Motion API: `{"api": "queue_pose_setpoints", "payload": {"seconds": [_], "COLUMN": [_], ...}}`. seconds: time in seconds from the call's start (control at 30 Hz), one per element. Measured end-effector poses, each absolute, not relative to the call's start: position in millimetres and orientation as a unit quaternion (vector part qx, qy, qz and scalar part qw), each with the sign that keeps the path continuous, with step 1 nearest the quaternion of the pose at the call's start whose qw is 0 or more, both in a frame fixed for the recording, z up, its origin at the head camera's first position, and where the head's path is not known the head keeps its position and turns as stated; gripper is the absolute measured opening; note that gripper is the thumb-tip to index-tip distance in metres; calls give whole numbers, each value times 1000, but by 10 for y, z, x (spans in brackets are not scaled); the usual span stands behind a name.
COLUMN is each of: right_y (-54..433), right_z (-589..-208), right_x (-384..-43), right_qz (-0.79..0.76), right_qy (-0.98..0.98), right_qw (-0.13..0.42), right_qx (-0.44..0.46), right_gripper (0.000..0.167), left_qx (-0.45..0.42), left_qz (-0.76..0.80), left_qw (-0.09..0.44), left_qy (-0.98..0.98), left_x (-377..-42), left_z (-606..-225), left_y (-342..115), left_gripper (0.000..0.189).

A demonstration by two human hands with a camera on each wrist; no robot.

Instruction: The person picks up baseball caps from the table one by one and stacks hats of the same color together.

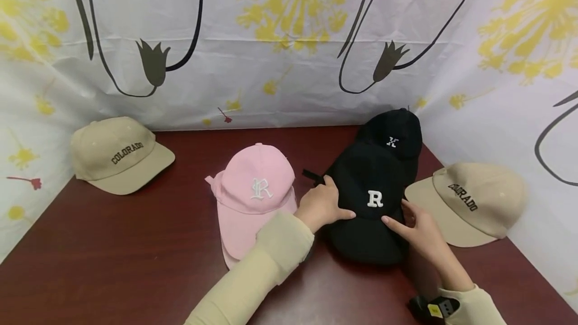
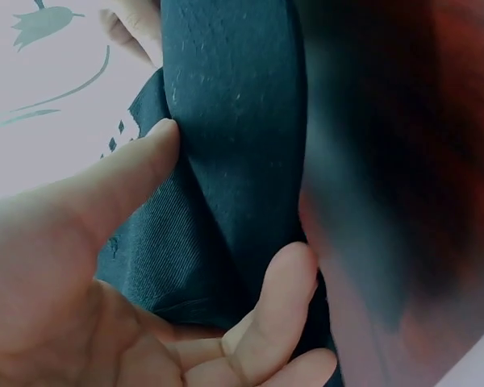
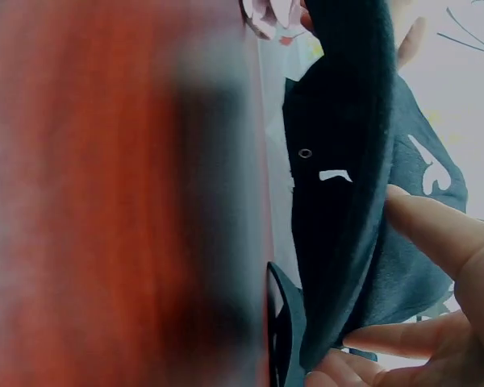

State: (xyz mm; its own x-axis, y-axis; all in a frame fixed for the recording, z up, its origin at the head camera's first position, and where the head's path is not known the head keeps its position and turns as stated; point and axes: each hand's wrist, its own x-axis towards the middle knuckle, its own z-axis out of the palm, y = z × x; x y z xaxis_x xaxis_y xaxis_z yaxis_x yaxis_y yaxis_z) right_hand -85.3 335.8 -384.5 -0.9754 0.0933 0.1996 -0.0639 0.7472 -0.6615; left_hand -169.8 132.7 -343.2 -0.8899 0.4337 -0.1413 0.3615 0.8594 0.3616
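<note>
Both hands are on a black baseball cap (image 1: 368, 172) with a white letter R on its front, at the right of centre in the head view. My left hand (image 1: 319, 205) grips its left side, thumb on the front near the brim. On the other side my right hand (image 1: 423, 231) holds the cap, its thumb at the brim's root. In the left wrist view the thumb lies on one face of the cap's brim (image 2: 234, 121) and the fingers curl at the other. The right wrist view shows the cap's hollow underside (image 3: 327, 218), with fingers pinching the edge.
Behind stands another black cap (image 1: 393, 127) with a small white emblem, partly covered. Pink caps (image 1: 257, 179), apparently stacked, sit left of my left hand. Beige Colorado caps lie at far left (image 1: 119, 154) and right (image 1: 483, 204). A patterned white cloth (image 1: 217, 79) backs the dark red table (image 1: 135, 255).
</note>
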Motion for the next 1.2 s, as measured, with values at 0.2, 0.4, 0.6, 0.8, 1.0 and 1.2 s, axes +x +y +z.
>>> {"api": "queue_pose_setpoints", "payload": {"seconds": [0.2, 0.4, 0.6, 0.8, 1.0, 1.2], "right_y": [3370, 3368, 3354, 3343, 3322, 3312], "right_z": [-3899, -3899, -3898, -3915, -3912, -3903], "right_x": [-792, -793, -791, -786, -772, -767], "right_qz": [352, 350, 325, 306, 307, 309], "right_qy": [-934, -936, -946, -952, -951, -951], "right_qw": [53, -11, -4, 12, -2, -9], "right_qx": [-17, -17, -10, -6, -17, -18], "right_gripper": [70, 80, 84, 85, 87, 87], "left_qx": [206, 204, 200, 197, 200, 204], "left_qz": [137, 113, 121, 109, 105, 107], "left_qw": [137, 140, 133, 118, 113, 114], "left_qy": [959, 962, 963, 967, 968, 966], "left_x": [-1654, -1642, -1631, -1613, -1595, -1604], "left_z": [-3512, -3532, -3548, -3577, -3575, -3587], "left_y": [1348, 1348, 1332, 1347, 1335, 1321], "left_gripper": [97, 97, 96, 97, 97, 96]}}
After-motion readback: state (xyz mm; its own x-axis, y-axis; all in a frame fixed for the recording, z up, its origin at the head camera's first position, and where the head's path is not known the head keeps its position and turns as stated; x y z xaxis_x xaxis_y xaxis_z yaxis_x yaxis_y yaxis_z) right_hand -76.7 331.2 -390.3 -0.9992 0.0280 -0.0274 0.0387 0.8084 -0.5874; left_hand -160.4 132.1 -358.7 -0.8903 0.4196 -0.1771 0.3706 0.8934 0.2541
